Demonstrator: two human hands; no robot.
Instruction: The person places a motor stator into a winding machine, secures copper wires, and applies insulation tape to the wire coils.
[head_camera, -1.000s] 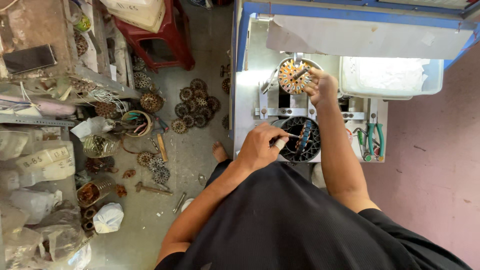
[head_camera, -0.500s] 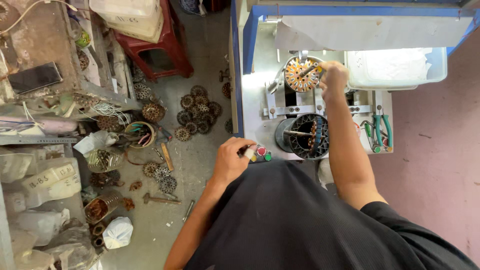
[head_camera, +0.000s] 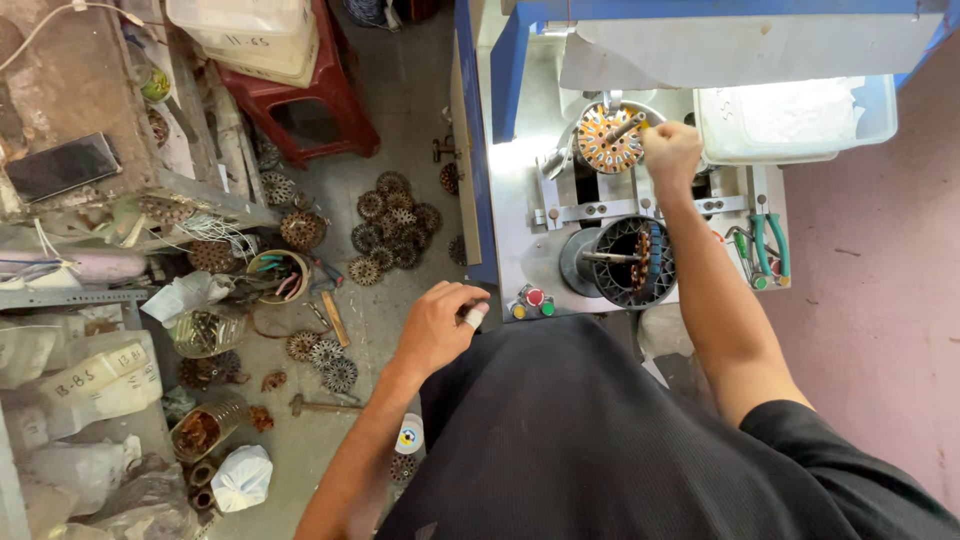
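the person's right hand (head_camera: 670, 150) was up at the copper-wound stator (head_camera: 608, 140) on the winding machine (head_camera: 520, 200), its grip clenched around a slim rod-like tool (head_camera: 628, 126) whose tip rested on the winding face. the stator sat at about nine o'clock from that fist, touching the tool's end, and the fist itself was just beside the stator's rim. i judged that the work there wanted a steady wrist and light, even pressure, so that the tool slid along the slots rather than nicking the copper, and the forearm stayed clear of the black slotted drum (head_camera: 630, 262) below it, at six o'clock from the stator.

the left hand (head_camera: 440, 325) hovered at the near edge of the counter (head_camera: 505, 255), loosely curled, with a white wrap on one fingertip (head_camera: 474, 317). whether it held anything i could not tell. the row of coloured push buttons (head_camera: 532, 302) lay just beside it at three o'clock, close but apart from the fingers. a careful worker would, i think, keep that hand off the buttons until the right hand was clear of the stator.

green-handled pliers (head_camera: 768, 245) lay on the counter at four o'clock from the right fist, well apart from it. a clear plastic tub (head_camera: 795, 115) stood just to its right. loose stator cores (head_camera: 392, 225) littered the floor.
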